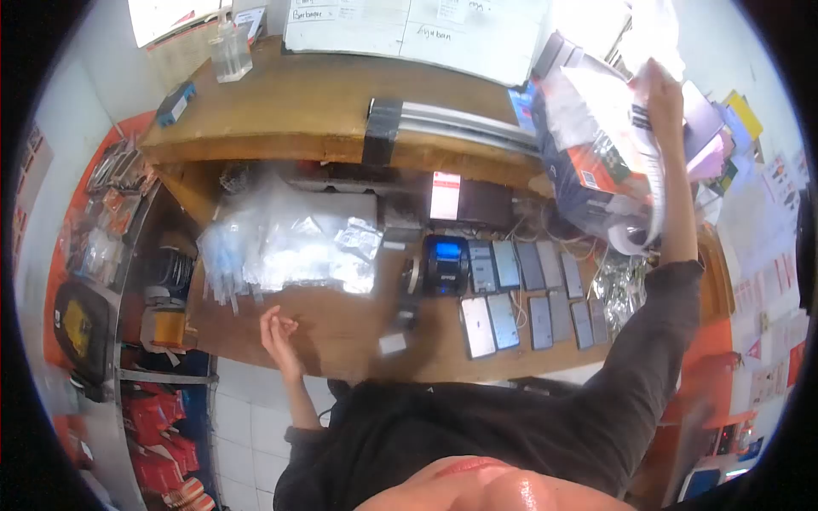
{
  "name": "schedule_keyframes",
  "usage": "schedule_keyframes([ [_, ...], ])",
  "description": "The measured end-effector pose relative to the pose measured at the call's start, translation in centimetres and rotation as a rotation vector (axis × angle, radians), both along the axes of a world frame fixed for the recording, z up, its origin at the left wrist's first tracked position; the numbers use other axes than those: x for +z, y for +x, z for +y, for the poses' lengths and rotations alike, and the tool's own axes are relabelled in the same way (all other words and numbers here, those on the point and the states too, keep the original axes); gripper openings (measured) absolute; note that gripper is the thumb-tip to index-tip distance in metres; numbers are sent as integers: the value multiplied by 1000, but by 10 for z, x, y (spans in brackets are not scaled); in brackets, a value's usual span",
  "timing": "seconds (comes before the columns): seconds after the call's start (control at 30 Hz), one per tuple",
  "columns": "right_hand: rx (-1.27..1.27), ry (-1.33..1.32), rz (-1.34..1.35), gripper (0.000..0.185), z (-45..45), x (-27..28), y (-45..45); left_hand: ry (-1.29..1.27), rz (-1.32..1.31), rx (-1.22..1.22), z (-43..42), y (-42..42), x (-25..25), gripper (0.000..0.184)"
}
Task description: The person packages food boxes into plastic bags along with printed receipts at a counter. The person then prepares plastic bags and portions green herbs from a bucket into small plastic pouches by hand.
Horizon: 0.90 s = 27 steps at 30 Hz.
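Observation:
My right hand point(660, 98) reaches to the upper right, its fingers closed at the white plastic and papers point(635, 43) on top of a pile of bags; what it grips cannot be made out. Low at the desk's front left, my left hand point(279, 334) hovers with its fingers loosely curled and apart, holding nothing. Beyond it lies a heap of clear plastic packets point(298, 251). Several phones point(504, 321) lie in two rows at the middle right of the desk, beside a black device with a blue screen point(446, 265).
A wooden shelf point(281, 102) runs above the desk point(341, 336), carrying a clear pump bottle point(230, 53) and metal rails point(460, 123). A whiteboard point(417, 30) stands behind. Cables and silvery packets point(620, 294) lie right of the phones; red packages point(162, 434) fill a lower left rack.

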State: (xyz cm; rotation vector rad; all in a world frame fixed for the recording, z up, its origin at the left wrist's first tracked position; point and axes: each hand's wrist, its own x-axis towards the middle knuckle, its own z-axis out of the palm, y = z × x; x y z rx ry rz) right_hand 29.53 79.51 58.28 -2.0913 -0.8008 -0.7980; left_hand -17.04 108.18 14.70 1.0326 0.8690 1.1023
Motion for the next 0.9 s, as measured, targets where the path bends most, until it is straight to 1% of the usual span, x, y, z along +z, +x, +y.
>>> schedule_keyframes([
  [0.07,-108,-101,-70,45,-9,-20,71,232,43,-8,14,28,46,20],
  [0.1,-159,-128,-114,45,-14,-30,105,241,29,5,23,40,69,20],
  [0.17,42,-57,99,43,-33,-37,142,600,134,-34,47,58,117,18],
  [0.2,21,-281,-80,39,-41,-36,149,652,154,-55,57,70,145,19],
  [0.27,-247,-685,-212,34,-30,-19,142,766,175,-105,81,101,203,21],
  [0.3,-496,-863,-156,35,-10,-1,128,826,177,-140,99,119,229,22],
  [0.33,-606,-907,-140,39,13,14,119,812,136,-199,125,140,246,22],
  [0.37,-518,-800,-399,42,31,18,142,839,183,-141,150,167,260,21],
  [0.4,-443,-700,-663,45,49,21,164,930,195,-201,173,193,281,20],
  [0.43,-256,-498,-737,48,77,33,187,993,206,-242,210,223,287,18],
  [0.47,-45,-351,-379,47,114,39,170,1023,220,-242,239,251,290,20],
  [0.53,113,-168,-188,38,166,31,192,857,300,-278,303,310,280,29],
  [0.57,65,-131,-354,33,181,0,242,887,495,-239,336,336,270,39],
  [0.6,-191,-370,-373,41,188,-30,268,916,685,-192,361,354,263,51],
  [0.63,-455,-598,-391,49,194,-43,280,927,670,-175,372,363,265,51],
  [0.67,-450,-627,-19,52,198,-42,283,926,763,-151,380,372,268,60],
  [0.7,-331,-449,136,46,198,-88,366,920,861,-130,387,379,271,70],
  [0.73,-223,-257,277,39,198,-131,443,896,853,-154,395,384,272,82],
  [0.77,-2,-129,547,38,193,-120,378,906,847,-146,403,391,271,82],
  [0.8,160,15,828,40,188,-108,306,940,798,-104,411,398,267,84],
  [0.83,159,34,784,41,190,-105,266,972,748,-65,416,403,264,87],
  [0.87,157,52,739,42,193,-101,224,899,710,-179,416,404,273,94],
  [0.9,151,80,659,45,195,-101,211,902,706,-181,426,410,270,94],
])
